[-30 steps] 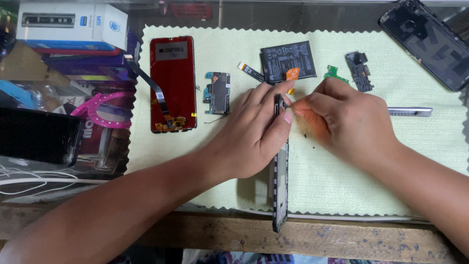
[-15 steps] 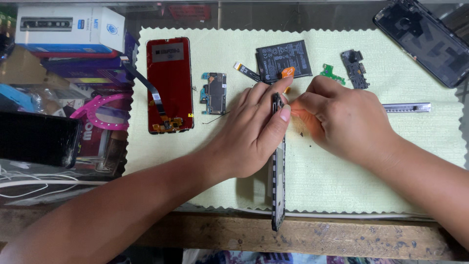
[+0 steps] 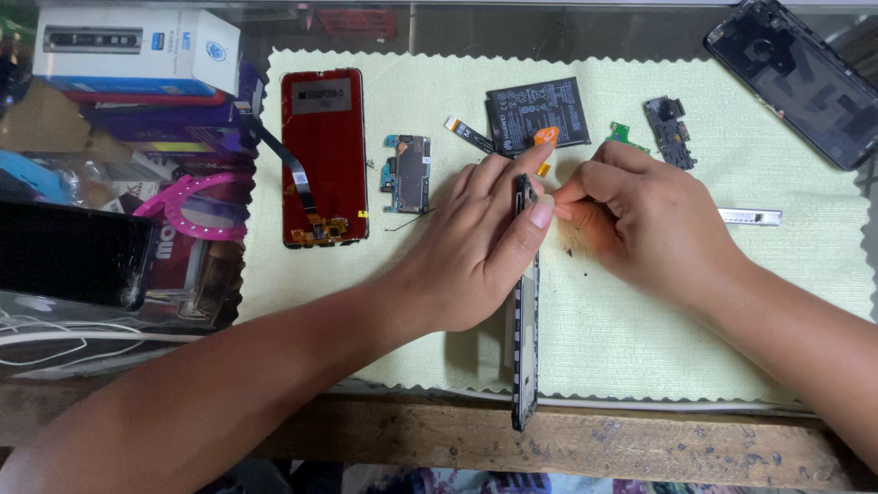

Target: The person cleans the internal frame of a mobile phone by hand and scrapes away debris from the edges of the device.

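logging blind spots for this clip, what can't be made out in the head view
- Right hand fingertips and whatever they pinch: hidden behind the left hand.
- Phone frame: seen edge-on, its faces not visible.
- Dark phone shell: cut off by the top-right edge.

The phone frame point(image 3: 524, 338) is a thin black body stood on its long edge, seen edge-on, running from the hands down past the cloth's near edge to the wooden table rim. Its far end is pinched between fingers of the left hand point(image 3: 476, 247) and touched by the right hand point(image 3: 640, 220).
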